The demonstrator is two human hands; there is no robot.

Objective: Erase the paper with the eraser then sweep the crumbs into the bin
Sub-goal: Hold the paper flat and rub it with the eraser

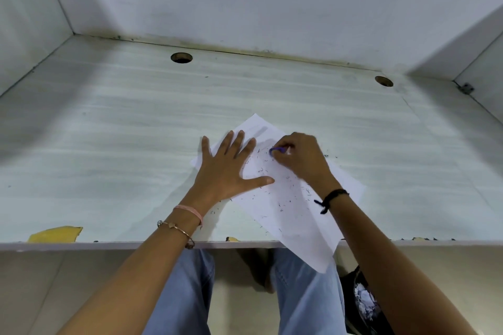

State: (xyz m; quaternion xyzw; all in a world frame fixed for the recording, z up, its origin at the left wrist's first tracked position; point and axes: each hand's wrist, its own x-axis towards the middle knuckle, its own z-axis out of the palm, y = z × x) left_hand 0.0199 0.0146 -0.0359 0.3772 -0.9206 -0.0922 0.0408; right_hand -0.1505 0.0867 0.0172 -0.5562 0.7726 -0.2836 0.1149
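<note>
While the left hand [226, 171] lies flat, fingers [239, 141] spread straight, pinning the paper [313, 239] at the near edge of the counter [109, 130], the right hand [302, 158], fingers curled, pinches a purple eraser [277, 149] against the sheet's far part. Dark crumbs [307, 193] scattered over paper.

left hand [228, 168] flat, fingers spread | right hand [302, 158] curled, grip pinching eraser [278, 149]

So my desk [109, 130] is a pale, streaky top with two round holes [181, 57] near the back and yellow chipped spots [54, 234] along the front edge. The paper [299, 226] sits on it at an angle, one corner hanging off the front. Dark crumbs [289, 201] are scattered over the sheet, a few on the desk itself.
</note>
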